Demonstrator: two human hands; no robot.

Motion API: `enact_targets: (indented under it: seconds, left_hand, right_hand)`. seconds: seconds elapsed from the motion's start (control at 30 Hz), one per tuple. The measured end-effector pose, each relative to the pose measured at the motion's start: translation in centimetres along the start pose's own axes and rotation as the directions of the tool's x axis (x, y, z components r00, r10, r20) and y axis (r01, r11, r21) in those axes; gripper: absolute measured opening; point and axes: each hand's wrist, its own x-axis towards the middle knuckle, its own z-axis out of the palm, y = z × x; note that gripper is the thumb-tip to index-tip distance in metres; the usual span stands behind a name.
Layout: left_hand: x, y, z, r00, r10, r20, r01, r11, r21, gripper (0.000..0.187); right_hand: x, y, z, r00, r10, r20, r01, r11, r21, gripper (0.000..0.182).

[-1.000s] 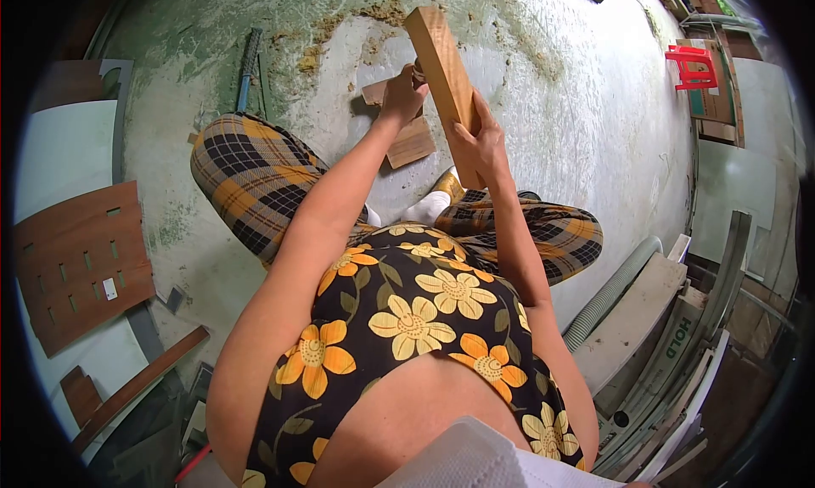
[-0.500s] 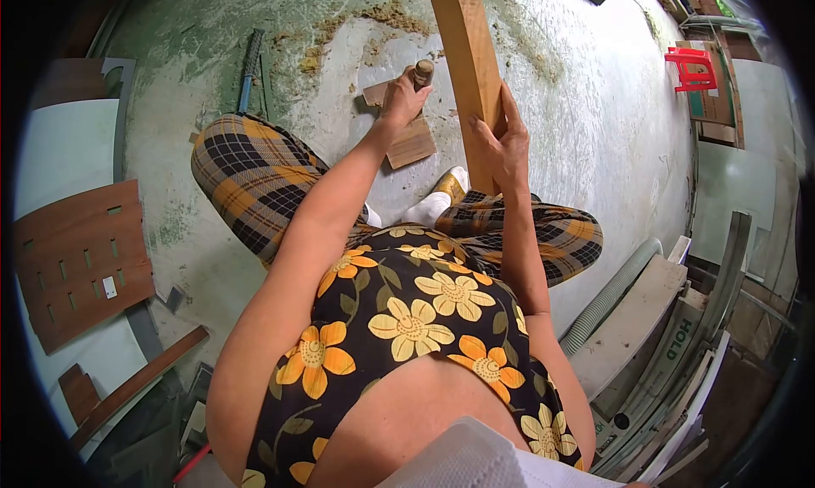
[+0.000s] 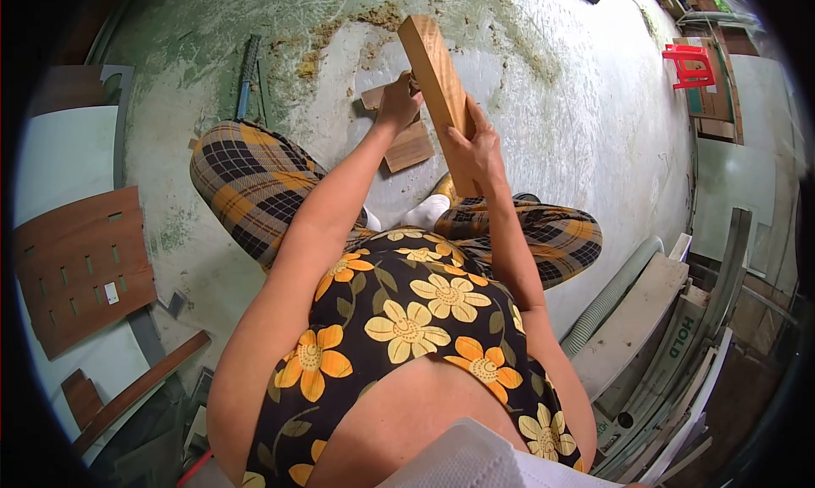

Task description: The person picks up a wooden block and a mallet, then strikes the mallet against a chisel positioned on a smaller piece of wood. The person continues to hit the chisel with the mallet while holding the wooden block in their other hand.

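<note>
While gripping a wooden block (image 3: 435, 81), both hands (image 3: 471, 148) raised.

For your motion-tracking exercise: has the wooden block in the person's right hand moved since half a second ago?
Yes. The wooden block has tilted left and dropped: its top end now sits farther from the red stool, and the right hand has shifted left too.

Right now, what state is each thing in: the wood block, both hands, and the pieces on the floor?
Wood block: tilted, held off the floor.
Right hand: grip closed on the block's lower part.
Left hand: closed, against the block; its contents hidden.
Flat wood piece: lying on floor.
Sawdust: scattered.
</note>
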Motion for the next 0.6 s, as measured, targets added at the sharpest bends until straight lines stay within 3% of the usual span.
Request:
enact_targets:
  seconds: [0.07,0.17,0.27,0.33,0.47,0.6]
  left_hand:
    - [-0.3,-0.3,0.2,0.999,0.029,0.015,-0.028,0.999,-0.044,0.042]
    - [-0.2,-0.1,0.3,0.994,0.104,-0.045,-0.097,0.986,0.138,0.034]
    - [-0.2,0.1,0.3,0.998,0.059,-0.029,-0.054,0.985,0.162,0.034]
    - [-0.4,0.3,0.3,1.0,0.016,0.009,-0.016,0.999,0.039,0.042]
    - [-0.7,0.5,-0.3,1.0,-0.026,-0.013,0.027,0.995,0.092,0.038]
    - [-0.7,0.0,-0.9,0.997,0.068,-0.031,-0.065,0.993,0.098,0.036]
  right_hand:
    - [-0.8,-2.3,-1.2,0.998,0.054,0.025,-0.055,0.996,0.071,0.066]
    - [-1.5,-2.6,-1.6,0.992,-0.088,-0.092,0.097,0.991,0.094,0.066]
    - [-1.6,-2.0,-1.0,0.988,-0.095,-0.123,0.118,0.973,0.198,0.069]
    - [-1.2,0.1,-0.1,0.999,0.038,-0.014,-0.036,0.994,0.105,0.069]
    - [-1.5,0.5,-0.4,0.998,0.057,0.021,-0.059,0.984,0.167,0.067]
    - [-2.9,0.5,-2.3,1.0,0.011,-0.002,-0.01,0.978,0.209,0.066]
